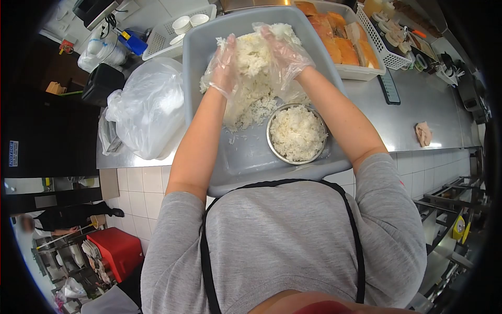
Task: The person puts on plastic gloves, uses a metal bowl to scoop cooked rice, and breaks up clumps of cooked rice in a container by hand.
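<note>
A large grey tub (235,165) holds a heap of white rice (253,94). Both hands wear clear plastic gloves. My left hand (225,65) is on the left of a clump of rice (254,54), and my right hand (285,55) is on its right, so the clump is held between them. Rice grains stick to both gloves. Nearer to me in the tub, a round metal bowl (270,137) stands full of rice, below my right forearm.
Left of the tub lie a clear plastic bag (149,107) and a white basket with small bowls (182,24). To the right are a tray of orange fish fillets (342,51), a phone (389,88) and a crumpled cloth (423,134). Another person (65,217) is at far left.
</note>
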### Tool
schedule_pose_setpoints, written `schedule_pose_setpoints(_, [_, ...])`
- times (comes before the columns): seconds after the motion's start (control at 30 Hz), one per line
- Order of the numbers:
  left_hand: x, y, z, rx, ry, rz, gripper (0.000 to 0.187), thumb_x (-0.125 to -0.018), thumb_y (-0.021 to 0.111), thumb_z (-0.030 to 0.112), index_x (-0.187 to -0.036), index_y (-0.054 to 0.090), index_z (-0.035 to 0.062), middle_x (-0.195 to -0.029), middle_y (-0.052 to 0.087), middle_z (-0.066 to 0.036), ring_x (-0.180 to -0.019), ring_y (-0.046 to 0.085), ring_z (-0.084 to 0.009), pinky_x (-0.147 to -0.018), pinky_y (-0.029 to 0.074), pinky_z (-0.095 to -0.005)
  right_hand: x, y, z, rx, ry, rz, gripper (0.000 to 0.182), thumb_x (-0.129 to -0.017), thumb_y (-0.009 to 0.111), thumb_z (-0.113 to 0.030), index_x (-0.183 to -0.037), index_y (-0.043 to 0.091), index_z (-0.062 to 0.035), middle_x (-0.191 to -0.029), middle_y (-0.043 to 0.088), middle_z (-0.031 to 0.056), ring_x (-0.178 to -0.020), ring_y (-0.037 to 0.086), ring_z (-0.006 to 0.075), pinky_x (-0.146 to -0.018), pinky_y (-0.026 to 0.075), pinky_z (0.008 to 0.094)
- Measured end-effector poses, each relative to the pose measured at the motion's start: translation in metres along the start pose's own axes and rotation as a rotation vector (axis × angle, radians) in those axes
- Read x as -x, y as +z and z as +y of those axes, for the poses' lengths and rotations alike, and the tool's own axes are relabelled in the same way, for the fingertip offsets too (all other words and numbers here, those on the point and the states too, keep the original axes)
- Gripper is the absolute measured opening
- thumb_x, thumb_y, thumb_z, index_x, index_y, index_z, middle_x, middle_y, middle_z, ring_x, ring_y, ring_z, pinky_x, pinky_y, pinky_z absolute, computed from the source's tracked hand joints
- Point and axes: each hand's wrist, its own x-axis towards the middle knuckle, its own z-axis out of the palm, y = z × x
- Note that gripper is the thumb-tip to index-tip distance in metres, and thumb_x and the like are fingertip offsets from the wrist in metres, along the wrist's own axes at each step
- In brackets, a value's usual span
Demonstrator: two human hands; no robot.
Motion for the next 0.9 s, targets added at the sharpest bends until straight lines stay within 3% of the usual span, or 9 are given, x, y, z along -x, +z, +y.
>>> schedule_pose_setpoints(0.13, [0.005, 0.011, -0.010, -0.256, 0.128, -0.143, 0.061, -0.085, 0.063, 0.028, -0.133, 0.034, 0.0055, -0.124, 0.048, -0.011, -0.114, 0.048, -0.0214, -0.095, 0.041, -0.0361, 0.042, 0.003, -0.020, 0.155, -0.052, -0.113, 0.049, -0.087, 0.055, -0.035, -0.131, 0.045, -0.0146, -0.130, 0.047, 0.0082, -0.120, 0.045, 0.0229, -0.102, 0.033, 0.0323])
schedule_pose_setpoints(0.2, [0.021, 0.023, -0.002, -0.199, 0.015, -0.129, 0.050, -0.085, 0.062, 0.019, -0.128, 0.041, 0.0047, -0.118, 0.051, -0.009, -0.110, 0.050, -0.0184, -0.094, 0.041, -0.0331, 0.012, 0.001, 0.004, 0.011, -0.491, -0.353, 0.039, -0.084, 0.057, -0.028, -0.121, 0.056, -0.0142, -0.131, 0.048, 0.0068, -0.122, 0.042, 0.0209, -0.102, 0.034, 0.0320])
schedule_pose_setpoints(0.43, [0.002, 0.003, -0.005, -0.019, 0.034, -0.243, 0.039, -0.080, 0.063, 0.008, -0.117, 0.049, 0.0050, -0.109, 0.055, -0.006, -0.101, 0.054, -0.0161, -0.084, 0.048, -0.0355, -0.009, -0.013, 0.009, 0.211, -0.692, -0.354, 0.030, -0.079, 0.059, -0.009, -0.107, 0.065, -0.0139, -0.116, 0.059, 0.0039, -0.116, 0.048, 0.0180, -0.102, 0.036, 0.0310])
schedule_pose_setpoints(0.5, [0.006, 0.001, -0.008, 0.013, 0.038, -0.061, 0.033, -0.081, 0.061, 0.008, -0.112, 0.051, 0.0060, -0.106, 0.056, -0.006, -0.098, 0.055, -0.0164, -0.078, 0.050, -0.0373, -0.013, -0.014, 0.011, 0.383, -0.786, -0.297, 0.032, -0.076, 0.059, -0.003, -0.106, 0.065, -0.0124, -0.114, 0.061, 0.0054, -0.112, 0.052, 0.0178, -0.099, 0.038, 0.0307])
schedule_pose_setpoints(0.6, [0.005, 0.005, -0.007, -0.086, 0.028, -0.080, 0.032, -0.082, 0.060, 0.009, -0.113, 0.050, 0.0091, -0.106, 0.055, -0.005, -0.101, 0.053, -0.0177, -0.075, 0.051, -0.0357, -0.023, -0.018, 0.017, 0.418, -0.932, -0.231, 0.033, -0.076, 0.058, -0.003, -0.108, 0.064, -0.0118, -0.114, 0.061, 0.0059, -0.108, 0.054, 0.0182, -0.096, 0.041, 0.0288])
schedule_pose_setpoints(0.73, [0.013, 0.023, -0.005, -0.239, 0.012, 0.072, 0.034, -0.082, 0.060, 0.008, -0.114, 0.047, 0.0126, -0.109, 0.052, -0.005, -0.105, 0.051, -0.0193, -0.075, 0.051, -0.0354, -0.027, -0.018, 0.023, 0.359, -0.891, -0.135, 0.033, -0.082, 0.061, -0.015, -0.114, 0.060, -0.0091, -0.118, 0.058, 0.0076, -0.111, 0.053, 0.0193, -0.097, 0.039, 0.0309])
schedule_pose_setpoints(0.8, [0.014, 0.024, -0.003, -0.293, -0.001, 0.047, 0.044, -0.081, 0.062, 0.009, -0.120, 0.042, 0.0160, -0.113, 0.049, -0.006, -0.107, 0.050, -0.0207, -0.075, 0.050, -0.0379, -0.026, -0.016, 0.023, 0.382, -0.706, 0.144, 0.042, -0.083, 0.062, -0.024, -0.122, 0.053, -0.0097, -0.118, 0.058, 0.0083, -0.112, 0.052, 0.0197, -0.097, 0.039, 0.0320])
schedule_pose_setpoints(0.83, [0.017, 0.026, 0.000, -0.293, -0.001, 0.045, 0.044, -0.081, 0.062, 0.009, -0.120, 0.042, 0.0160, -0.113, 0.049, -0.006, -0.107, 0.050, -0.0207, -0.075, 0.050, -0.0379, -0.015, -0.015, 0.013, 0.381, -0.707, 0.146, 0.042, -0.083, 0.062, -0.024, -0.122, 0.053, -0.0097, -0.118, 0.058, 0.0083, -0.112, 0.052, 0.0197, -0.097, 0.039, 0.0320])
schedule_pose_setpoints(0.9, [0.025, 0.025, 0.006, -0.357, -0.075, -0.136, 0.053, -0.081, 0.064, 0.012, -0.127, 0.037, 0.0144, -0.120, 0.046, -0.008, -0.108, 0.049, -0.0208, -0.079, 0.049, -0.0397, 0.003, -0.021, -0.008, 0.377, -0.393, 0.060, 0.047, -0.085, 0.062, -0.030, -0.127, 0.048, -0.0146, -0.127, 0.051, 0.0094, -0.113, 0.051, 0.0203, -0.095, 0.041, 0.0322])
